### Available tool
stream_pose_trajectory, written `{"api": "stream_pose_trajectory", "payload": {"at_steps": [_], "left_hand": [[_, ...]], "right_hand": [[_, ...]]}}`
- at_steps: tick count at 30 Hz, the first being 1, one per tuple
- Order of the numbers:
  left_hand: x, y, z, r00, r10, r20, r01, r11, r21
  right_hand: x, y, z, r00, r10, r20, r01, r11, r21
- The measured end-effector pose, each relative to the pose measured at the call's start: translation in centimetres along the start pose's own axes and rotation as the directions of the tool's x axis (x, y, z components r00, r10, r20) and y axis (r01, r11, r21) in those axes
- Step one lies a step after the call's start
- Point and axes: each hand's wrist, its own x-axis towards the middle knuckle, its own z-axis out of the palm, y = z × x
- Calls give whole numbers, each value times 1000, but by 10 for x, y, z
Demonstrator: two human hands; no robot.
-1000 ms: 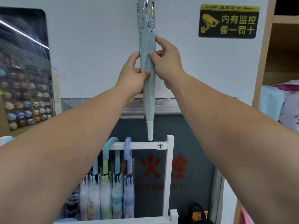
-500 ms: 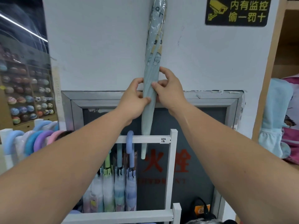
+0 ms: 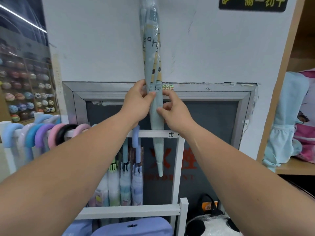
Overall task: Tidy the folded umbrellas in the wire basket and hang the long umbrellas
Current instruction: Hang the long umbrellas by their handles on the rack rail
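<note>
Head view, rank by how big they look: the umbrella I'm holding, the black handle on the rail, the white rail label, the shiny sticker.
1. The umbrella, by far the largest.
2. The black handle.
3. The white label and the shiny sticker look about alike; I won't rank them.

Both bare arms stretch forward, wrists close together. The left hand [image 3: 138, 101] and right hand [image 3: 175, 114] each pinch the long umbrella [image 3: 152, 48] from opposite sides.

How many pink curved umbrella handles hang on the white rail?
2: a pink handle left of the black handle, a second pink handle right of it. The left forearm may hide others.
</note>
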Motion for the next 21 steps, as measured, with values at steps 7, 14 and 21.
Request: {"api": "stream_pose_trajectory", "payload": {"at_steps": [7,14,21], "left_hand": [[-15,-22,-6,995,-59,86,61,998,-15],[-20,-29,-12,973,-138,185,141,990,-3],[-20,-30,-15,978,-118,172,97,988,122]], "right_hand": [[-3,-13,-3,999,26,36,-27,999,31],[-2,-27,9,1000,-12,-14,12,999,34],[0,-11,11,998,39,-45,-39,999,-13]]}}
